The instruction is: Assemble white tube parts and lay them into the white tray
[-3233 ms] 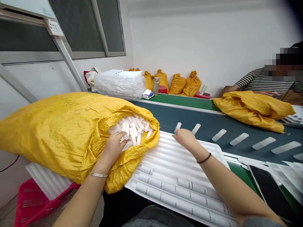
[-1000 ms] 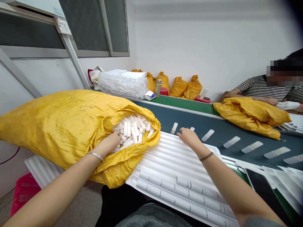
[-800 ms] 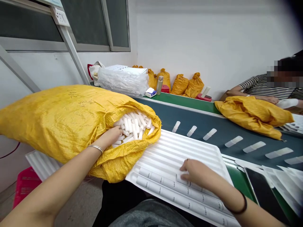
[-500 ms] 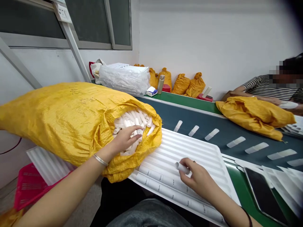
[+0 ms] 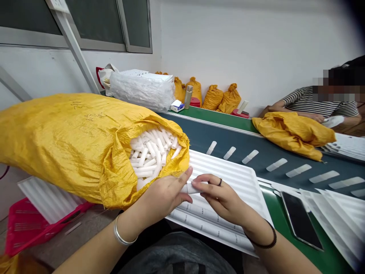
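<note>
Over the ribbed white tray (image 5: 228,167), left hand (image 5: 161,196) and right hand (image 5: 224,194) pinch a white tube (image 5: 192,188) from opposite ends; keeping it straight and pressing gently lengthwise should, I'd judge, serve best.

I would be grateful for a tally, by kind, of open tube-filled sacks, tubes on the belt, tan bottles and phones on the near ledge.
Open yellow woven sack of white tubes: 1
Pale translucent tubes on the dark belt, one cut off by the picture's edge: 8
Tan cylindrical bottle: 1
Black-screened rectangular phone: 1
Total: 11
</note>
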Available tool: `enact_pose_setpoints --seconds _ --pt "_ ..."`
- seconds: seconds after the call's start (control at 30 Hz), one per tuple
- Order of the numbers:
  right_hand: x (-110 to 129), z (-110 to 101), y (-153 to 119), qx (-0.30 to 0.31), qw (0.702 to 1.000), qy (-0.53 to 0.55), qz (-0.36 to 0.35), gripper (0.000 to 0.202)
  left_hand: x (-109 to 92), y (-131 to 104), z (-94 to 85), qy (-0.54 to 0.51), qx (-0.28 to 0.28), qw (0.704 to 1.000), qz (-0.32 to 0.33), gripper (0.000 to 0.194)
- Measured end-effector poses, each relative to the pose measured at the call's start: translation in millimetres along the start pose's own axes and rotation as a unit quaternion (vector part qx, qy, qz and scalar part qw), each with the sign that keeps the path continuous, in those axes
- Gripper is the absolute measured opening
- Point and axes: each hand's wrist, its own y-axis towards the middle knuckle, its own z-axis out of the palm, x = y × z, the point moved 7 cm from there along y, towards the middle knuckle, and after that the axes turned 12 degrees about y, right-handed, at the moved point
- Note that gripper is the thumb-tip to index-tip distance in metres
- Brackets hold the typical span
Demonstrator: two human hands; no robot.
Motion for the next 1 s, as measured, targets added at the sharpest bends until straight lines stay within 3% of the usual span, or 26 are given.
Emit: enact_pose_setpoints --seconds 0.1,0.2,0.27,0.37,0.43,0.53,0.6,0.67,0.7,0.77,0.83,0.9,1.0 --pt "-5.3 -9.6 -3.8 -0.078 0.997 -0.021 0.001 0.047 9.6 0.2 -9.0 -0.014 -0.007 0.999 -0.051 0.077" --pt "-12.0 -14.9 -7.3 -0.112 0.993 -0.025 0.022 0.038 17.5 -0.6 -9.0 -0.049 0.030 0.995 -0.087 0.043" --pt "-17.9 -15.8 -8.4 -0.110 0.992 -0.015 0.063 0.031 17.2 -1.3 -8.0 -0.065 0.036 0.994 -0.084 0.028" --pt "-34.1 -13.3 -11.3 -0.112 0.974 0.076 0.181 0.027 10.0 -2.2 -11.6 -0.024 -0.019 0.998 -0.056 0.029" --pt "-46.6 -7.1 -14.9 -0.125 0.938 0.186 0.266 0.034 1.8 -2.8 -13.5 0.032 -0.057 0.997 -0.030 0.031" --pt "-60.6 6.2 -20.2 -0.143 0.860 0.332 0.361 0.042 -9.9 -2.3 -12.8 0.117 -0.077 0.990 0.010 0.034" --pt "-65.3 14.0 -22.7 -0.137 0.816 0.389 0.406 0.045 -14.7 -1.6 -11.7 0.150 -0.083 0.984 0.040 0.036" --pt "-66.6 17.8 -23.8 -0.118 0.794 0.407 0.436 0.049 -15.9 -1.3 -10.9 0.161 -0.092 0.981 0.066 0.037" --pt "-66.0 17.4 -23.3 -0.107 0.797 0.400 0.440 0.051 -14.9 -1.3 -10.4 0.158 -0.095 0.980 0.072 0.038" --pt "-62.6 8.7 -18.9 -0.107 0.839 0.345 0.406 0.046 -9.3 -0.9 -9.4 0.136 -0.098 0.984 0.059 0.038" --pt "-53.3 -6.9 -11.6 -0.129 0.910 0.231 0.318 0.034 -0.3 -0.2 -8.2 0.093 -0.089 0.991 0.016 0.034" --pt "-38.0 -17.7 -5.7 -0.143 0.962 0.112 0.205 0.028 8.4 0.6 -5.8 0.041 -0.068 0.996 -0.036 0.033" --pt "-21.1 -17.3 -2.6 -0.119 0.988 0.039 0.085 0.026 12.4 2.4 -1.1 -0.026 -0.022 0.997 -0.069 0.036"
